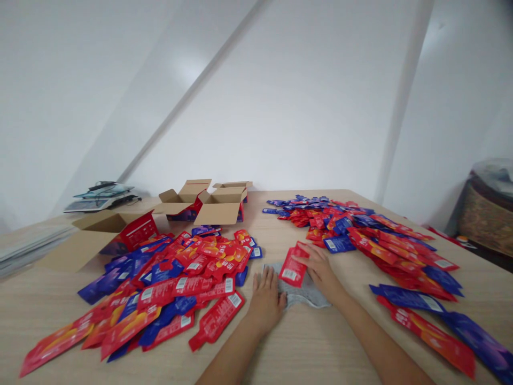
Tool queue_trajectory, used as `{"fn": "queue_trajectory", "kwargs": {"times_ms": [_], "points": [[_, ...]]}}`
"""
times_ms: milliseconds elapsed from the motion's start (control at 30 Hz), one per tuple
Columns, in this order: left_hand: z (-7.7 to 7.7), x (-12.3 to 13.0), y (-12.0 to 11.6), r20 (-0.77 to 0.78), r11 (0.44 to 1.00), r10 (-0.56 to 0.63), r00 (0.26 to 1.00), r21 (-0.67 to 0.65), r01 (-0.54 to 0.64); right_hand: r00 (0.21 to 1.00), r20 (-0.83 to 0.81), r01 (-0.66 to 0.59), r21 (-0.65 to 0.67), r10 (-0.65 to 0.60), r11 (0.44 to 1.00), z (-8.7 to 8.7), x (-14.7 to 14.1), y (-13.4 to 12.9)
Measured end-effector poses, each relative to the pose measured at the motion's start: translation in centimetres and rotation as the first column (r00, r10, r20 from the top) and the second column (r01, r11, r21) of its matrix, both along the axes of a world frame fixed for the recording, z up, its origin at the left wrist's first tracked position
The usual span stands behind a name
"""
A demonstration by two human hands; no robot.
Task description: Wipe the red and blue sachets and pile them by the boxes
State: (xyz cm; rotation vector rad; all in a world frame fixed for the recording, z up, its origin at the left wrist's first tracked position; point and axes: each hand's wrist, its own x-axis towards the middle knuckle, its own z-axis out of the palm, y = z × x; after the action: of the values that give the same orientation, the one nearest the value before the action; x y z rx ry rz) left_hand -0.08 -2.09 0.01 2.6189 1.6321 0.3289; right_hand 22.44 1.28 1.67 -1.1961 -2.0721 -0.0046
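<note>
A red sachet with a white barcode label is in my right hand, the fingers closed on its upper right edge. It is held over a crumpled grey cloth on the table. My left hand lies flat, fingers stretched out, at the cloth's left edge. Left of this hand a single red sachet rests near a big pile of red and blue sachets. Another long heap of red and blue sachets spreads along the right side of the table.
Open cardboard boxes stand at the back left, and one more open box is nearer. A flat scale with items on it sits at the far left corner. Loose sachets lie at the front right. Behind the table is a white wall.
</note>
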Motion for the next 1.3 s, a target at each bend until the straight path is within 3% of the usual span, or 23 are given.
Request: {"fn": "queue_trajectory", "kwargs": {"times_ms": [133,267,467,733,900,1100,1300], "points": [[0.0,-0.2,-0.1,-0.048,0.999,0.029,0.998,-0.012,-0.030,0.994,0.110,0.008,-0.185,0.013,0.983,-1.5,-1.6,0.2],[-0.1,-0.2,0.0,-0.083,1.000,-0.003,0.997,-0.025,0.001,0.992,0.114,0.076,-0.252,-0.048,0.965,-2.3,-3.3,-0.1],[-0.1,0.0,0.1,-0.109,0.999,0.023,0.994,-0.021,-0.026,0.957,0.286,0.142,-0.343,-0.040,0.928,-2.6,-5.0,-1.1],[0.1,0.0,-0.2,-0.090,0.999,0.042,0.995,-0.010,-0.043,0.935,0.349,0.184,-0.326,-0.062,0.927,-1.7,-2.7,-0.6],[0.4,0.0,-0.3,-0.099,0.997,0.047,0.994,-0.049,-0.052,0.922,0.337,0.281,-0.250,-0.189,0.927,-1.3,-1.0,-0.6],[0.2,0.1,-0.1,-0.082,0.998,0.042,0.996,-0.038,-0.045,0.881,0.288,0.425,-0.139,-0.374,0.895,-0.2,-3.5,-1.8],[0.6,0.1,-0.3,-0.100,0.998,0.031,0.995,-0.049,-0.036,0.898,0.295,0.397,-0.218,-0.328,0.891,-0.8,-3.8,-1.3]]}}
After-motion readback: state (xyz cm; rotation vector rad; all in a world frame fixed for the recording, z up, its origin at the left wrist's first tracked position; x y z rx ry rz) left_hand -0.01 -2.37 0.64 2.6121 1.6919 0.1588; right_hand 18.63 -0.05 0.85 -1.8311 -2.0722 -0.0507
